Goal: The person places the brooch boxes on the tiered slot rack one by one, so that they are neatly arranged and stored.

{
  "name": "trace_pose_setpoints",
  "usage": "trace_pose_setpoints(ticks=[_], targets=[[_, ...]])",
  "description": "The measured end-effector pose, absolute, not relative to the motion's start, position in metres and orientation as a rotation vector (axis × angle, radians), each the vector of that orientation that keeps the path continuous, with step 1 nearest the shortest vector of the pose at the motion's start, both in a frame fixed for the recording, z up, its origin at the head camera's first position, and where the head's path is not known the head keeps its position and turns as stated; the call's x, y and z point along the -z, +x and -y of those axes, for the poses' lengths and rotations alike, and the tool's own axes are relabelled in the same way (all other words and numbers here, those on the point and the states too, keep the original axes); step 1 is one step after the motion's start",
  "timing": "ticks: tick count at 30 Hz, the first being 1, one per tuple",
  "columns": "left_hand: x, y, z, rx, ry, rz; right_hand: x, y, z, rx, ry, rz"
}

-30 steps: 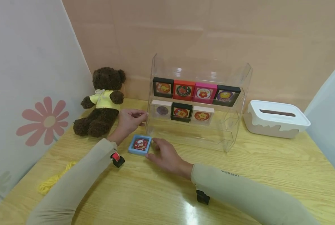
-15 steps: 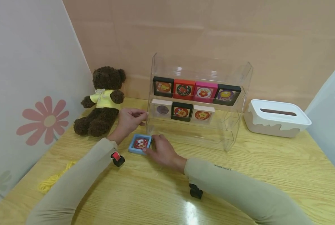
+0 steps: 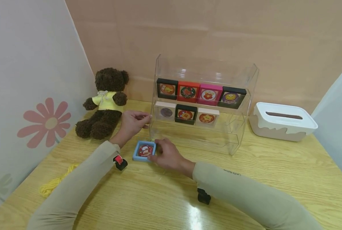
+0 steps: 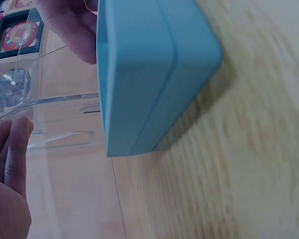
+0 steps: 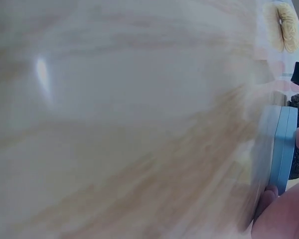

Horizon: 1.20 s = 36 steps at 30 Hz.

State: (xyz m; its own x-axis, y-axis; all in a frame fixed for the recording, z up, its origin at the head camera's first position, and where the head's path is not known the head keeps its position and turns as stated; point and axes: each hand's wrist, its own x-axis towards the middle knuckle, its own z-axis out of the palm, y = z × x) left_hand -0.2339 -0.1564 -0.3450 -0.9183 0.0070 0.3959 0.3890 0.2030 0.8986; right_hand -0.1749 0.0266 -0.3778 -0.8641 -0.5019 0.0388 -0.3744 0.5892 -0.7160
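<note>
A light-blue square display frame (image 3: 135, 156), with a red round picture inside, sits on the wooden table in the head view. My right hand (image 3: 171, 156) pinches it at its right side, thumb at the near corner and fingers at the far one. The left wrist view shows the frame (image 4: 144, 74) large and close. To its upper left, my left hand (image 3: 132, 124) pinches the left edge of a clear stepped rack (image 3: 176, 135). In the rack, the upper tier holds several framed round pictures in black, red and pink; the middle tier holds white and black ones.
A brown teddy bear (image 3: 109, 88) in a yellow shirt sits at the back left. Yellow yarn (image 3: 51, 187) lies near the left sleeve. On the right stands a white-topped tissue box (image 3: 286, 123). A wall rises behind the rack.
My right hand has closed on the blue frame, which has shifted slightly toward me and to the right. My left hand stays at the rack's edge.
</note>
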Motion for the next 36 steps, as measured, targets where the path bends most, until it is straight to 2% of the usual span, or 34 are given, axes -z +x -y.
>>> trace_pose_setpoints(ticks=[24, 31, 36], targets=[[0.346, -0.234, 0.155, 1.779, -0.352, 2.175, 0.368, -0.15, -0.068, 1.288, -0.93, -2.622], [0.345, -0.233, 0.156, 1.765, -0.364, 2.184, 0.363, -0.145, -0.08, 1.426, -1.188, -2.651], [0.346, -0.233, 0.156, 1.763, -0.374, 2.178, 0.361, -0.141, -0.086, 1.474, -1.263, -2.645]])
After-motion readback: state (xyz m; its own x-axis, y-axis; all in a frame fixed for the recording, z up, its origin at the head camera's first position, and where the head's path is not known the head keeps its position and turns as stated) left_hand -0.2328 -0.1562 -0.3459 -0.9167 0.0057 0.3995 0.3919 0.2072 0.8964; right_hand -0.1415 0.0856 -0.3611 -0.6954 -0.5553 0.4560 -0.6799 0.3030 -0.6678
